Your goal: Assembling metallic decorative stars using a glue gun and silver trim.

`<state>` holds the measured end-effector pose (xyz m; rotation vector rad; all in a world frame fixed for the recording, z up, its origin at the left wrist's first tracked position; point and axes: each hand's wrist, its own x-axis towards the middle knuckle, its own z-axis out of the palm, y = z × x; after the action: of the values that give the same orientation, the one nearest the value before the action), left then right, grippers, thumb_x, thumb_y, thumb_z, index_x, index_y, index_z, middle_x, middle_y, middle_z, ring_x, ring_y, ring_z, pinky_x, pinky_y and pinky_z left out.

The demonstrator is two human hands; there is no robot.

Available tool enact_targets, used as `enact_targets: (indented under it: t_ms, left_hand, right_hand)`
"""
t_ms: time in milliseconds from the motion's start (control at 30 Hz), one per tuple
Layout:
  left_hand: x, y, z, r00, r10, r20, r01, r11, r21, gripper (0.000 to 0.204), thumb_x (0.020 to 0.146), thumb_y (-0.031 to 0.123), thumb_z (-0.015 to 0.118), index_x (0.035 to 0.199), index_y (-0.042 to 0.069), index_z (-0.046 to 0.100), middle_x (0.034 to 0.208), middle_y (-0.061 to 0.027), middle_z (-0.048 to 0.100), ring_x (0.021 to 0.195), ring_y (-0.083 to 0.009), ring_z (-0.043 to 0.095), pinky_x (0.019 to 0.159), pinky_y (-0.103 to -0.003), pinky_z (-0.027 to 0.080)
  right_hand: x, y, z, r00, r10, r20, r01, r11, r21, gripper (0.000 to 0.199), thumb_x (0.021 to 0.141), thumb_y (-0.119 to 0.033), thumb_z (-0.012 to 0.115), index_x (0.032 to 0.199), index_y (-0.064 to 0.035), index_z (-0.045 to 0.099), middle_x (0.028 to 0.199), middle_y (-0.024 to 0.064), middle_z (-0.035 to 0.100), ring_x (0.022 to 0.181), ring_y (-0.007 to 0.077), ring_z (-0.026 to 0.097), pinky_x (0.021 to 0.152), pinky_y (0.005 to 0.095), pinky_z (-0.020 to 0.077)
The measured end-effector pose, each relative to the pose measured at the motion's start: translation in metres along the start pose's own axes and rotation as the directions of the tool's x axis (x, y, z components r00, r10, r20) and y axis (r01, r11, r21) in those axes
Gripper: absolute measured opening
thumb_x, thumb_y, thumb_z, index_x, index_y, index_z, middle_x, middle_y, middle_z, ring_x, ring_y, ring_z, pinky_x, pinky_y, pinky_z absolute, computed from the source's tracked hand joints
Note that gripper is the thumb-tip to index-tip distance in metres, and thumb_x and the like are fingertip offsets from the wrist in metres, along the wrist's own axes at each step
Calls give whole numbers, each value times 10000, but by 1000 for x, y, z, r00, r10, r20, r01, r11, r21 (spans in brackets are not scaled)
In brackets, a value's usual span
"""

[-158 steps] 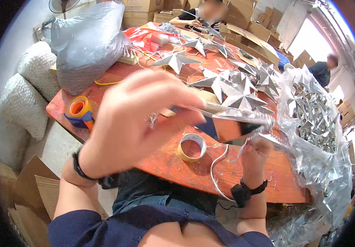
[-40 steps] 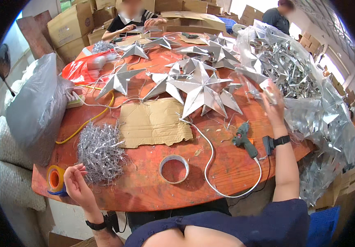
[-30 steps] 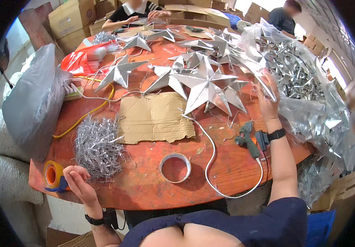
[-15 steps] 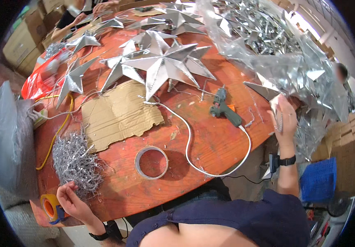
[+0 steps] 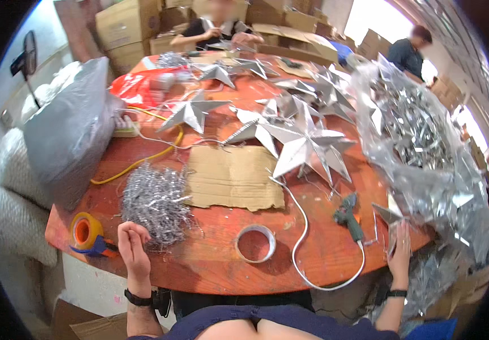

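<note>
My right hand [image 5: 399,245], at the right edge of the table, is closed on a silver star [image 5: 390,214] with a beaded-looking edge; my fingers cover part of it. Close to that hand lies a dark green glue gun [image 5: 348,218] with a white cord. On the left, my left hand [image 5: 135,249] is raised beside a heap of silver tinsel [image 5: 152,201], its fingers curled together. What they hold, if anything, is too small to make out. A tape ring [image 5: 255,243] lies between my hands, and a torn cardboard sheet [image 5: 234,177] beyond it.
Large silver stars [image 5: 304,141] crowd the table's middle and far side. A clear bag of silver pieces [image 5: 417,130] drapes over the right edge. Yellow tape in a blue dispenser [image 5: 87,233] sits at the left corner, below a wrapped grey bundle [image 5: 69,130]. Two people work farther off.
The view has lifted and turned left, showing more of the room. My right hand still holds the star near the table's right edge; my left hand stays beside the tinsel.
</note>
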<state>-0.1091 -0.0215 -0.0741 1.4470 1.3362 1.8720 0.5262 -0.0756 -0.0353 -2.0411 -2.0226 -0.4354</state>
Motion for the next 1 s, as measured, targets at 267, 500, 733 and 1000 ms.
enact_targets:
  t_ms: [267, 500, 733, 1000]
  left_hand:
    - [-12, 1, -22, 1000, 9, -29, -8, 1000, 14, 201, 1000, 166, 406, 847, 39, 438, 692, -30, 477, 624, -101, 452, 573, -226, 379]
    - [-1, 18, -11, 998, 58, 31, -63, 981, 182, 44, 932, -2, 485, 923, 13, 525, 873, -66, 542, 746, -117, 515, 673, -222, 433]
    - [4, 12, -12, 997, 79, 11, -79, 960, 268, 80, 921, -42, 483, 924, -4, 553, 881, -63, 549, 737, -115, 522, 674, -217, 444]
    - [-2, 6, -22, 992, -78, -96, 94, 979, 181, 104, 916, -40, 512, 991, -10, 577, 926, -58, 586, 834, -100, 570, 748, -215, 464]
  right_hand:
    - [18, -41, -54, 974, 114, -197, -52, 954, 296, 548, 837, -23, 550, 1351, -14, 360, 1310, 148, 459, 1235, 262, 436, 1063, 378, 311]
    - [79, -91, -27, 918, 373, -137, 14, 313, 950, 119, 940, -37, 485, 1037, -18, 551, 903, 28, 559, 815, 98, 527, 746, 230, 429]
    - [121, -188, 15, 965, 256, 63, -81, 61, 995, 84, 960, -106, 507, 985, -40, 552, 800, 5, 539, 703, 81, 504, 654, 212, 426]
    - [140, -226, 28, 983, 176, 52, -59, 30, 998, 94, 956, -81, 503, 959, -9, 563, 782, 44, 576, 692, 110, 544, 648, 245, 471]
